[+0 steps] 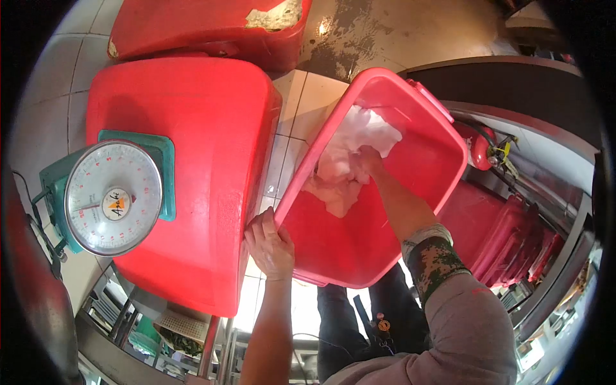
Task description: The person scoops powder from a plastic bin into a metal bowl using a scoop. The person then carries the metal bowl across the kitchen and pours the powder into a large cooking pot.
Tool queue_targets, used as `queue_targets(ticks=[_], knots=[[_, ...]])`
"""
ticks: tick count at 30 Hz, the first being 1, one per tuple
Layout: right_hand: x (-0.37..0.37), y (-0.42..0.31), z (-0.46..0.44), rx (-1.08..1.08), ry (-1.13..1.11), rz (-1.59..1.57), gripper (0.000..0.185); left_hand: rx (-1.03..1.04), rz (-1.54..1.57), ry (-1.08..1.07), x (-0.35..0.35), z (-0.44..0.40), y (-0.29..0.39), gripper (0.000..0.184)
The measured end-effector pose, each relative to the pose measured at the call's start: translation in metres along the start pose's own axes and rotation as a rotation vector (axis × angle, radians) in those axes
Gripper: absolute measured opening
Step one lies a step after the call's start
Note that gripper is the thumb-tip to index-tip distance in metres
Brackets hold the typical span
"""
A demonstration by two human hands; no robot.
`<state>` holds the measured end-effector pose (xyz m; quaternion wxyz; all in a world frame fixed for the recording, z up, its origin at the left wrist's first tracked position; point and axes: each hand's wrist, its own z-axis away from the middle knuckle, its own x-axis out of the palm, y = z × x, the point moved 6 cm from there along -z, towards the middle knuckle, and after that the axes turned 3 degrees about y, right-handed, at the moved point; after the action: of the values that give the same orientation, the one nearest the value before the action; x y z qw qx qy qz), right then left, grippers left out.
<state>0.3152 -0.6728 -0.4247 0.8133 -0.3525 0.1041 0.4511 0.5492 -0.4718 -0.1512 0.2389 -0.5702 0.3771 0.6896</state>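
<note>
A: How do the hands have hold?

B: The left hand (270,247) is closed over the tub's (346,247) rim, fingers outside and thumb inward. The right hand (367,160) has its fingers curled in against the pale lump (345,138). Its fingertips are hidden, so I can't tell how tightly it is closed.

A: Where does the lump lie?

B: Inside the tub, against the side wall nearer the red box (186,192), the one with the scale (115,197) on it.

A: Stiff or soft?

B: Soft, I'd judge. It slumps in uneven folds, with a limp flap spreading over the bottom. A pinch at a thin edge could stretch or tear it. Its weight I can't judge by eye, and it may be a bit sticky or slick.

A: So where is the best hold?

B: Under the thick middle, palm up and fingers spread, so the loose edges don't sag.

A: And the tub?

B: It looks stiff enough to take a firm grip. The rim is the sound place, or the handle (431,101) on its far side.
</note>
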Motion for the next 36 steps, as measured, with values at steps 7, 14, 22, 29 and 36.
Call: queue_targets(ticks=[7,14,22,29,36], knots=[[0.043,0.004,0.014,0.382,-0.223,-0.687,0.039,-0.005,-0.009,0.006,0.001,0.006,-0.002,0.036],[0.071,0.07,-0.038,-0.037,-0.018,-0.26,0.032,-0.018,0.005,0.057,0.001,0.004,0.0,0.035],[0.087,0.112,0.004,0.182,-0.069,-0.095,0.033,-0.037,0.048,0.034,0.004,0.006,-0.003,0.039],[0.103,0.076,0.012,0.135,-0.388,-0.08,0.033,-0.025,0.077,0.059,-0.003,0.001,-0.003,0.038],[0.111,0.032,0.062,-0.165,-0.425,0.422,0.034,-0.06,0.073,0.04,0.0,0.005,-0.007,0.041]])
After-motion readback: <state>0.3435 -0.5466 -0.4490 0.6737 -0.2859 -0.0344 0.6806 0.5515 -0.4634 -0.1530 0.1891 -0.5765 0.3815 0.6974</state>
